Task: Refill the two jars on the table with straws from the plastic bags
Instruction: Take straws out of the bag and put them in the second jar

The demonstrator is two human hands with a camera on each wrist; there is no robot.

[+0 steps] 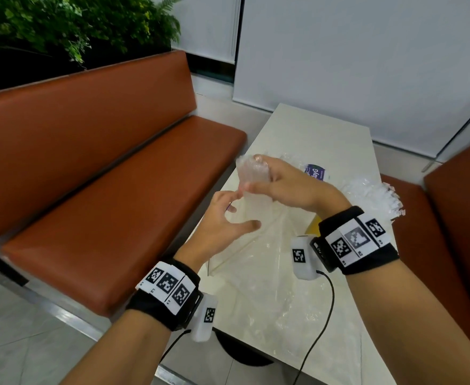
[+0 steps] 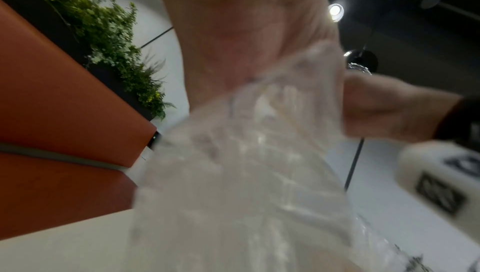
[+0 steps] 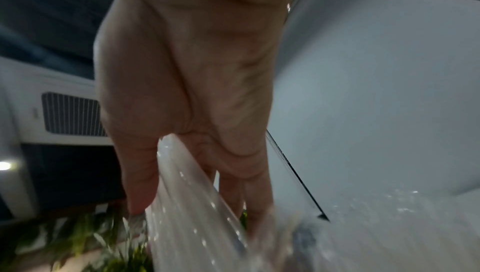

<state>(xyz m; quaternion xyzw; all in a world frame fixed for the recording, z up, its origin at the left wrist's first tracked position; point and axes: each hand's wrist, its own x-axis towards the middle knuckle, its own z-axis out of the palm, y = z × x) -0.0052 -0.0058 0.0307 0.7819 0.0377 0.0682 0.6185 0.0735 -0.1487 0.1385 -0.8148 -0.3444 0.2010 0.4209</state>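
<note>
Bench [image 1: 322, 140] at centre, covered by a flattened clear plastic bag [image 1: 270, 273]. More wrapped straws [image 1: 378, 198] are piled at the bench's 3 o'clock edge. A bundle of straws [image 1: 253, 184] is held above the bench, gripped by the right hand [image 1: 292, 187], fingers curled round it. Left hand [image 1: 222, 218] at the bundle's 7 o'clock, fingers spread, fingertips touching it. Jars can't be made out.

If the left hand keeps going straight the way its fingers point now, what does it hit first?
Most likely the bundle of wrapped straws that the right hand holds upright above the table. The left hand sits just below and beside it, fingers spread toward it. Depth is blurred, so contact is uncertain.
</note>
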